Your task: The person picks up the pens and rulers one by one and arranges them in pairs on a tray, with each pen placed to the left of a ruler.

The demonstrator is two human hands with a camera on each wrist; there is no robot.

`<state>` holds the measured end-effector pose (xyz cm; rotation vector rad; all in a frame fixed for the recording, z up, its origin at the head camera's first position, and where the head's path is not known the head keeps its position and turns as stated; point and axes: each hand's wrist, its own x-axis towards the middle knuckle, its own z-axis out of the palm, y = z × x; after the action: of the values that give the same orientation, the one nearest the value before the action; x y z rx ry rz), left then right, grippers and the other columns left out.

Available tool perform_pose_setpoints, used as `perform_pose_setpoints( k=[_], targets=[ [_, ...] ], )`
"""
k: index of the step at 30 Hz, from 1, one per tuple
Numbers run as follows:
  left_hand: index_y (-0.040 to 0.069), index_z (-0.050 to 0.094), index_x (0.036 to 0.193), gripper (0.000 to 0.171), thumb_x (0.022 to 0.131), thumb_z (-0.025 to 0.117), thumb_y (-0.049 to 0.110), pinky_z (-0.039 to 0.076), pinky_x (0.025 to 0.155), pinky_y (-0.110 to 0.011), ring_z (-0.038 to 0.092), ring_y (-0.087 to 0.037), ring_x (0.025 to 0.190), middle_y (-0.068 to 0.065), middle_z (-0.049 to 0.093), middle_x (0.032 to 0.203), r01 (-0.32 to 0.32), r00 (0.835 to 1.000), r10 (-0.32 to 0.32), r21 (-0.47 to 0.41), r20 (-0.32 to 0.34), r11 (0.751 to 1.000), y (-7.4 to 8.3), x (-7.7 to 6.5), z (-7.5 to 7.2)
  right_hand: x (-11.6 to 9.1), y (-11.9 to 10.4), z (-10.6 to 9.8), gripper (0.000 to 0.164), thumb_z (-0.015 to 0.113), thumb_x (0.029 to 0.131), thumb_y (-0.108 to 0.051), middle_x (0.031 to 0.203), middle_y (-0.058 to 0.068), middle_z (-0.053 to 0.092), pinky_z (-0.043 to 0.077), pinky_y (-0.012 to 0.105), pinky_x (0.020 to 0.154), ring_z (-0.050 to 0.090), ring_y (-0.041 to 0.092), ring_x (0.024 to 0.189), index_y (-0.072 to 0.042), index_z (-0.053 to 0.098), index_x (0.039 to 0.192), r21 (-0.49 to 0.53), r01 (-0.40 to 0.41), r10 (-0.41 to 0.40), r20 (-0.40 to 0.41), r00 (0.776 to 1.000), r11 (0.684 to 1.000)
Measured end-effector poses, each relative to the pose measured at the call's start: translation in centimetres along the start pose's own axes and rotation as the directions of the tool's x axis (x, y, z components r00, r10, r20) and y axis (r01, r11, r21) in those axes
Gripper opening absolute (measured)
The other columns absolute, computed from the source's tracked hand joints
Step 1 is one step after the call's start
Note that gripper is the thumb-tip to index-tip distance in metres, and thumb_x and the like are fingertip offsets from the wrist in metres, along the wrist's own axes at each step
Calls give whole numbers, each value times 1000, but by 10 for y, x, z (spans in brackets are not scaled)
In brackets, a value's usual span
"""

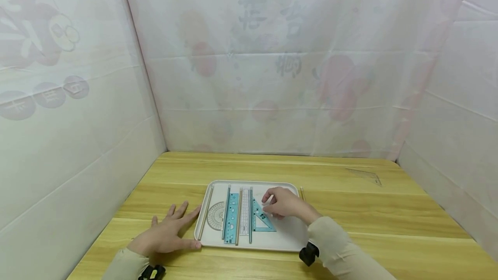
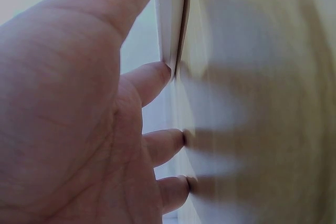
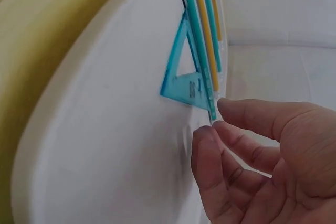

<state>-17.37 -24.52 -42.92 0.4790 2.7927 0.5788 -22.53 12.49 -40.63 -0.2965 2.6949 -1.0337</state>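
A white tray [image 1: 285, 239] lies on the wooden table. My left hand [image 1: 165, 232] is spread flat at the tray's left side, its thumb and index finger touching the rim. On the tray are a clear protractor [image 1: 215, 216], a blue ruler [image 1: 231, 215], a clear ruler [image 1: 244, 213] and several gold and teal pencils, including a teal pencil [image 1: 250, 228]. My right hand [image 1: 285, 204] hovers over the tray's right part with loosely bent fingers. Near its fingertips lies a blue set square [image 3: 178, 90], beside the teal pencil. No object shows between thumb and index finger.
A clear set square [image 1: 367, 176] lies on the table [image 1: 389, 211] at the back right. Past the tray's right edge, part of another gold pencil [image 1: 302, 192] shows behind my right hand. Pale printed curtains [image 1: 249, 128] enclose the table at the back and sides.
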Motion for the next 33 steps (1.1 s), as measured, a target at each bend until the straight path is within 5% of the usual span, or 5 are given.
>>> perform_pose_setpoints(
  k=[6,14,27,30,33],
  targets=[
    [29,29,171,108,85,78,71,4,103,-100,9,-69,158,-27,17,178,-1,1000,1,0,0,1000,0,0,0,-5,2,-10,17,80,96,-13,84,4,68,55,29,62,64,16,68,-6,74,111,-50,86,-89,-53,995,995],
    [29,29,171,108,85,78,72,4,102,-100,9,-69,158,-27,17,178,2,1000,-2,1,2,1000,0,0,0,-11,8,-19,30,79,98,-16,121,13,76,62,49,97,73,29,110,-5,73,126,-94,78,-88,-108,990,993],
    [29,29,171,108,85,79,71,3,103,-100,8,-68,158,-27,17,178,7,1000,-7,-15,4,1000,1,0,0,-28,21,-32,51,75,102,-20,156,23,59,45,65,118,54,49,146,-6,63,149,-183,85,-107,-115,988,979],
    [29,29,171,108,85,79,71,3,103,-100,8,-68,158,-27,17,178,5,1000,-5,-20,4,1000,1,0,0,-30,26,-34,54,76,102,-23,156,23,59,45,65,118,53,49,146,-6,61,151,-205,90,-116,-116,987,975],
    [29,29,171,108,85,79,71,3,103,-100,8,-68,158,-27,17,178,2,1000,-2,-20,5,1000,1,0,-1,-32,32,-36,56,75,102,-24,108,19,76,62,51,88,73,34,90,-8,59,153,-195,76,-97,-102,990,978]
  ],
)
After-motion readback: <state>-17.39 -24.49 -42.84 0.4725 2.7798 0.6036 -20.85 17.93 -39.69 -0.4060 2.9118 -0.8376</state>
